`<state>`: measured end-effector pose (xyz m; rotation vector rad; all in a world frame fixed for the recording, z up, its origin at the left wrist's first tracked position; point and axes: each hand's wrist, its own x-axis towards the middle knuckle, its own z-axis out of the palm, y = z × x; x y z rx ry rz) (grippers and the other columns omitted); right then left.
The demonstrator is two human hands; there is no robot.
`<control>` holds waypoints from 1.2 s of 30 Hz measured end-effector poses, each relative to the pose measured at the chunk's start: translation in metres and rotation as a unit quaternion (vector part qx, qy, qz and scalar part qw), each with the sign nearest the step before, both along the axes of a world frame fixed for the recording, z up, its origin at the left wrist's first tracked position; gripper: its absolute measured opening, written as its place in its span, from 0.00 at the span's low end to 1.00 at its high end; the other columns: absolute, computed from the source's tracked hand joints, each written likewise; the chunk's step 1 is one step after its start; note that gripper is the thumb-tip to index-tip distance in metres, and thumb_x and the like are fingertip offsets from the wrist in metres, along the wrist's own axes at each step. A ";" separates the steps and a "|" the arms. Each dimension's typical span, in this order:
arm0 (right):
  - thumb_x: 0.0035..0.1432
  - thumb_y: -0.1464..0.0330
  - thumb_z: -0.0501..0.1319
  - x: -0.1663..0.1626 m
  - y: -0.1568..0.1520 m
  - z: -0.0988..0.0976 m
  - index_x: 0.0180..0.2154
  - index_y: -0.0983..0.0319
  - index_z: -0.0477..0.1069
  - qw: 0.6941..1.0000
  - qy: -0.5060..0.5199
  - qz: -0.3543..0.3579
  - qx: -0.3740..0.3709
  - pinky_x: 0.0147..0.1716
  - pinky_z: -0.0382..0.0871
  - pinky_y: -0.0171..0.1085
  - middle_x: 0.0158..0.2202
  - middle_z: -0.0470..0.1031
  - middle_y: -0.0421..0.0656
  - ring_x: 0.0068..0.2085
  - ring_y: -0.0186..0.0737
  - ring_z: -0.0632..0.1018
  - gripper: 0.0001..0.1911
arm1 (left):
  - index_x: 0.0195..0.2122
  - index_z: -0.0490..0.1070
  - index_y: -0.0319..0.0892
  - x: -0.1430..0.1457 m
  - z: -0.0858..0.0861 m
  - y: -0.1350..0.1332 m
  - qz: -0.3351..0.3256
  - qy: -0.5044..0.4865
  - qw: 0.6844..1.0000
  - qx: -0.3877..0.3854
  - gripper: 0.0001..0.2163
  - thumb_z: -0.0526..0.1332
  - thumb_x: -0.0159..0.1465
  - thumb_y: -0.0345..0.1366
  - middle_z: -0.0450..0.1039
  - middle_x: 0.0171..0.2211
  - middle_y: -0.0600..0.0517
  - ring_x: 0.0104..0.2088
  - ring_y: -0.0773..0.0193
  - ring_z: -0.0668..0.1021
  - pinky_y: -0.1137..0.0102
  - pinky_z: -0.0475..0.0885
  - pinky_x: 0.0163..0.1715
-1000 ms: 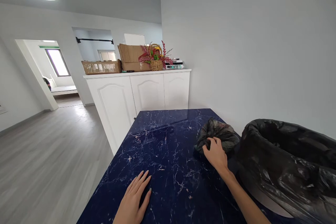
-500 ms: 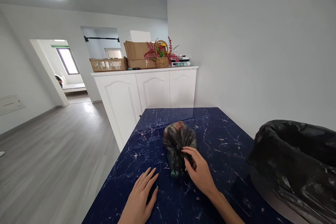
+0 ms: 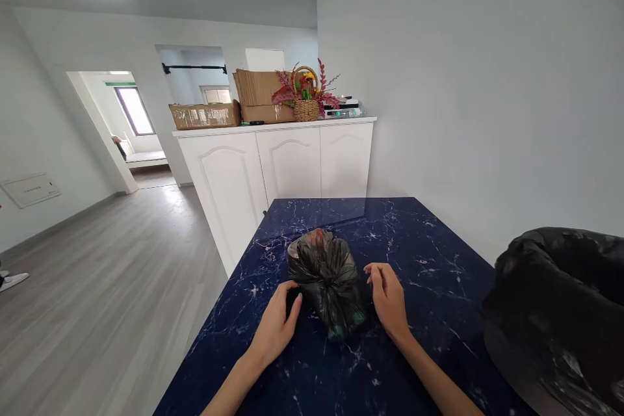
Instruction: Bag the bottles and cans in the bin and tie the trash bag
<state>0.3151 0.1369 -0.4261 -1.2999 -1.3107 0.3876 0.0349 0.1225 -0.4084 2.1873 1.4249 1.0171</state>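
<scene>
My left hand [image 3: 275, 328] and right hand [image 3: 389, 299] flank the black bag [image 3: 327, 279], fingers loosely spread, clamping nothing, seemingly steadying it on the table [image 3: 424, 253] between them.

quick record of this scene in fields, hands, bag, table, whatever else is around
table: dark blue marble
small black bag: stuffed, lying on the table
left hand: fingers curled at the bag's left side
right hand: open, beside the bag's right side
bin: far right, black liner
cabinet: white, behind the table; boxes and flower basket on top
</scene>
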 end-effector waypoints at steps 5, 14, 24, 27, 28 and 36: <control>0.76 0.53 0.50 -0.002 0.001 -0.003 0.48 0.58 0.73 0.999 -0.042 0.013 0.019 0.44 0.75 0.44 0.47 0.76 0.49 0.44 0.47 0.78 0.20 | 0.56 0.67 0.46 0.015 0.000 0.027 -0.003 -0.049 0.999 -0.015 0.15 0.49 0.80 0.48 0.80 0.53 0.44 0.54 0.54 0.83 0.58 0.79 0.56; 0.75 0.58 0.55 -0.020 -0.006 -0.002 0.61 0.49 0.72 0.985 -0.154 0.067 0.049 0.63 0.70 0.57 0.62 0.69 0.49 0.65 0.55 0.70 0.18 | 0.65 0.64 0.51 0.022 0.005 0.017 0.006 -0.063 0.997 0.037 0.17 0.54 0.78 0.47 0.69 0.68 0.45 0.67 0.49 0.72 0.50 0.67 0.67; 0.74 0.64 0.59 -0.035 -0.016 -0.007 0.47 0.53 0.74 0.973 -0.205 0.066 0.084 0.56 0.73 0.59 0.56 0.70 0.50 0.61 0.57 0.71 0.06 | 0.60 0.66 0.50 0.031 0.001 0.010 0.007 -0.013 0.993 0.113 0.13 0.58 0.76 0.38 0.74 0.52 0.44 0.54 0.50 0.78 0.53 0.77 0.53; 0.73 0.65 0.59 -0.035 -0.017 -0.003 0.48 0.53 0.72 0.971 -0.209 0.068 0.095 0.56 0.73 0.58 0.54 0.71 0.50 0.59 0.55 0.73 0.05 | 0.58 0.67 0.49 0.032 0.002 0.009 0.007 -0.008 0.992 0.124 0.11 0.58 0.75 0.36 0.74 0.45 0.47 0.49 0.52 0.78 0.56 0.77 0.50; 0.73 0.65 0.59 -0.035 -0.017 -0.002 0.50 0.53 0.72 0.971 -0.209 0.069 0.097 0.57 0.73 0.58 0.54 0.71 0.50 0.59 0.55 0.73 0.07 | 0.57 0.67 0.48 0.032 0.003 0.008 0.006 -0.005 0.992 0.127 0.11 0.57 0.75 0.36 0.73 0.43 0.48 0.47 0.52 0.78 0.57 0.76 0.49; 0.70 0.68 0.60 -0.038 -0.019 -0.004 0.51 0.52 0.73 0.971 -0.211 0.066 0.092 0.57 0.73 0.59 0.57 0.69 0.50 0.61 0.57 0.72 0.10 | 0.48 0.72 0.47 0.033 0.010 0.008 0.002 0.023 0.989 0.145 0.05 0.57 0.75 0.36 0.71 0.34 0.52 0.38 0.55 0.75 0.61 0.71 0.40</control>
